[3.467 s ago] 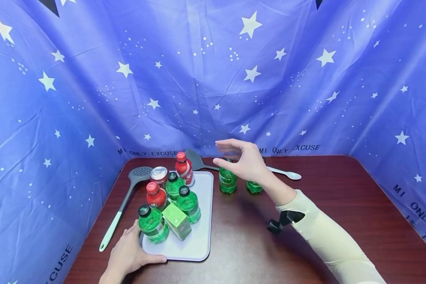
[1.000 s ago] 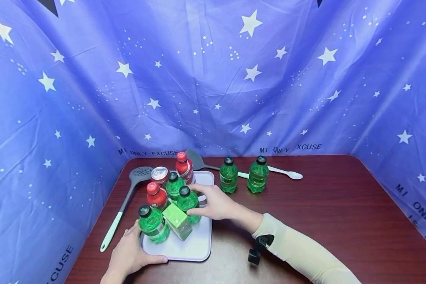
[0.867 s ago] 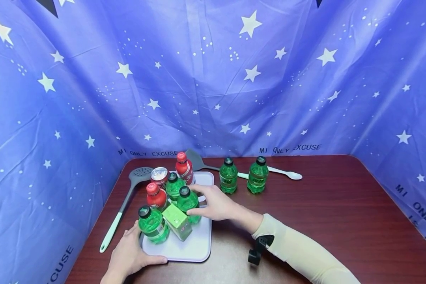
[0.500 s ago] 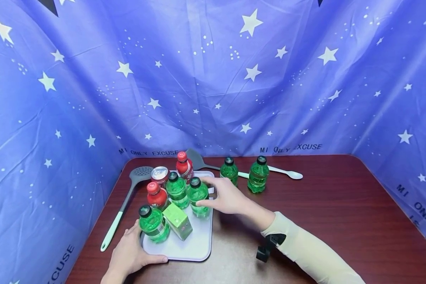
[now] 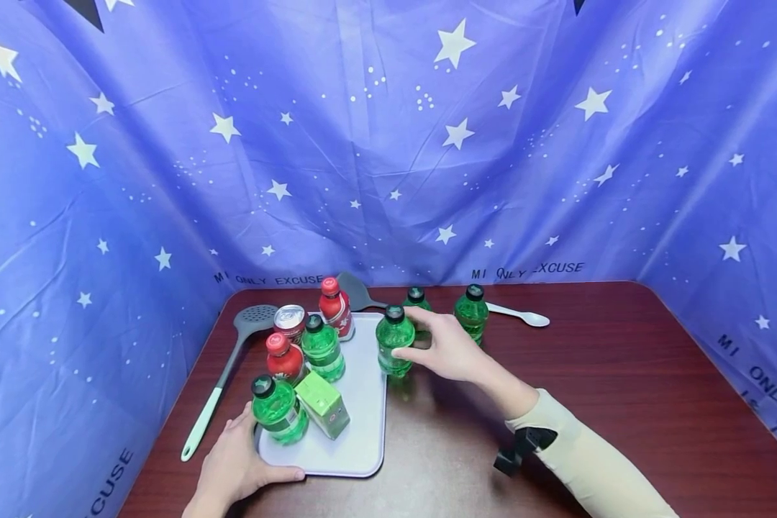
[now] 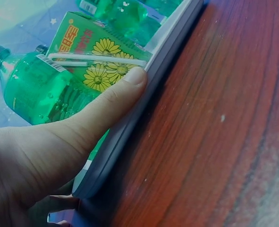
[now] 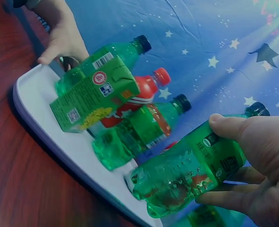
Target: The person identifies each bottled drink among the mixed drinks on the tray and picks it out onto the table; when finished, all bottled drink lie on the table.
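Observation:
My left hand (image 5: 233,455) grips the near left corner of a pale tray (image 5: 364,442), its thumb (image 6: 122,87) over the rim. My right hand (image 5: 452,347) holds a green drink bottle (image 5: 390,337) with a black cap, off the tray surface at its right edge. On the tray stand two more green bottles, one near left (image 5: 283,416) and one in the middle (image 5: 324,356). A green drink carton (image 5: 324,406), with a straw visible in the left wrist view, two red bottles (image 5: 285,361) and a drink can (image 5: 290,324) also stand there.
Two green bottles (image 5: 471,315) stand on the table behind my right hand, one partly hidden. A grey slotted skimmer (image 5: 257,320) lies left of the tray. Behind it are a grey spatula (image 5: 356,291) and a white spoon (image 5: 534,319). Starry curtains (image 5: 453,180) surround the table.
My right hand came from the back bottles to a green bottle on the tray, took hold of it and carried it right, to the tray's edge. The left hand has stayed put.

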